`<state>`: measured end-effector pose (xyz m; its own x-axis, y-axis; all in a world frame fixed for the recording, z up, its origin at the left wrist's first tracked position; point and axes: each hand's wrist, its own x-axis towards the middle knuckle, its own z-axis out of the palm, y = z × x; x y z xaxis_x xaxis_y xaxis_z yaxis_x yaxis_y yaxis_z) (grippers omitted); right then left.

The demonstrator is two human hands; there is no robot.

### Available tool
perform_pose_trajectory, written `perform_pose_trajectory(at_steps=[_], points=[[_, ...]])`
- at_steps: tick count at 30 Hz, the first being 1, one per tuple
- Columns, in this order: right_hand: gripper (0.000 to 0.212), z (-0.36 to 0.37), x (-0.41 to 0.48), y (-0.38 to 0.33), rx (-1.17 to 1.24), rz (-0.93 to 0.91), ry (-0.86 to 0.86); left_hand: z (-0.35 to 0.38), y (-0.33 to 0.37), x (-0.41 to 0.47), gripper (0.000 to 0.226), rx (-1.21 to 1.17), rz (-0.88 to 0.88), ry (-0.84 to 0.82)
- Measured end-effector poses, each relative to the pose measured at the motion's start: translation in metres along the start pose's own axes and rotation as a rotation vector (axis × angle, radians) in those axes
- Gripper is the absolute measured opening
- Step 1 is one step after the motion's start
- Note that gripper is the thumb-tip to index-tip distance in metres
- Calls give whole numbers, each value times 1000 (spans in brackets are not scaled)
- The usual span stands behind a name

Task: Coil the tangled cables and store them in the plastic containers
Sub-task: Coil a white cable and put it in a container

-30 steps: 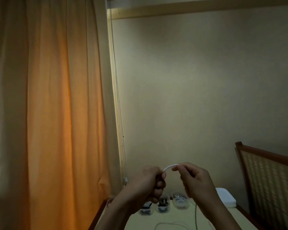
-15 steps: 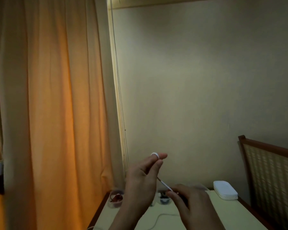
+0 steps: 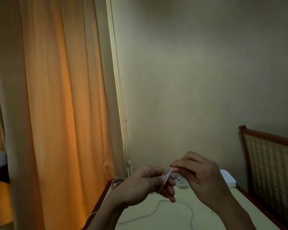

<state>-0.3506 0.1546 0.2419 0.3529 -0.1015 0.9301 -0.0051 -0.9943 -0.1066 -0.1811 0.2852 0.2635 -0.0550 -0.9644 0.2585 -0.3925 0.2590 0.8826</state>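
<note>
L hand (image 3: 145, 185) and R hand (image 3: 201, 176) are both raised over the counter (image 3: 170, 219), close together. A short taut bit of white cable (image 3: 168, 176) runs between them. R hand pinches its upper end at thumb and fingertips. L hand has fingers curled round the lower part, slightly below and left of R. Rest of the cable lies slack in a loose loop on the counter under the hands. Clear plastic container (image 3: 183, 181) w/ white coil inside sits at the back, just behind the hands. Another container (image 3: 117, 182) far left holds sth red, blurry. White stack (image 3: 228, 178) by the wall at right.
</note>
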Motion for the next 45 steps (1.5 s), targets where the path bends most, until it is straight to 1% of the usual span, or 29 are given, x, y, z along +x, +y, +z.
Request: perform_pose_trajectory(at_steps=[2, 4, 7, 10, 12, 14, 16, 19, 22, 25, 26, 27, 29, 30, 31, 32, 34, 36, 38, 40, 42, 45], points=[[21, 2, 0, 1, 53, 22, 7, 0, 2, -2, 28, -93, -11, -34], [20, 6, -2, 3, 117, 70, 4, -1, 3, 0, 31, -161, -28, -74], [15, 15, -11, 1, 204, 213, 4, 5, 5, 2, 24, -224, 15, -83], [23, 24, -22, -10, 402, 381, -26, 14, 3, 5, 20, -321, 93, -10], [19, 30, -30, -19, 470, 412, -20, 22, 3, 7, 22, -453, 149, 37], [21, 34, -38, -24, 459, 459, 6, 31, 2, 8, 22, -599, 183, 107], [21, 32, -41, -25, 391, 484, 23, 43, 6, 8, 22, -746, 202, 175], [24, 22, -35, -27, 352, 432, 3, 56, 15, 6, 31, -822, 248, 249], [29, 11, -30, -30, 362, 393, -90, 55, 21, 10, 36, -774, 314, 362], [30, 7, -33, -38, 317, 380, -202, 41, 19, 16, 28, -607, 390, 511], [28, 7, -34, -41, 270, 356, -210, 37, 17, 17, 25, -484, 390, 533], [27, 8, -36, -43, 207, 321, -215, 35, 15, 17, 23, -299, 381, 547], [24, 8, -37, -42, 92, 248, -234, 33, 7, 16, 22, 138, 355, 530], [19, 7, -37, -40, 48, 224, -245, 32, 2, 15, 22, 321, 346, 503], [13, 5, -37, -37, 0, 197, -253, 30, -3, 16, 21, 455, 338, 473], [9, 2, -35, -34, -45, 162, -257, 27, -7, 15, 20, 532, 318, 437], [8, -6, -30, -27, -94, 85, -274, 23, -11, 13, 19, 534, 224, 346], [13, -16, -23, -23, -68, 40, -322, 24, -12, 11, 24, 492, 133, 244], [18, -24, -15, -19, -63, 11, -366, 26, -9, 6, 28, 402, 85, 151], [23, -29, -8, -17, -55, 5, -381, 26, -4, 1, 29, 265, 51, 73], [18, -33, -4, -16, -24, 5, -373, 24, -3, -1, 30, 181, 27, 42], [7, -35, -5, -16, 25, 74, -337, 25, -3, -3, 31, 192, 4, 20]])
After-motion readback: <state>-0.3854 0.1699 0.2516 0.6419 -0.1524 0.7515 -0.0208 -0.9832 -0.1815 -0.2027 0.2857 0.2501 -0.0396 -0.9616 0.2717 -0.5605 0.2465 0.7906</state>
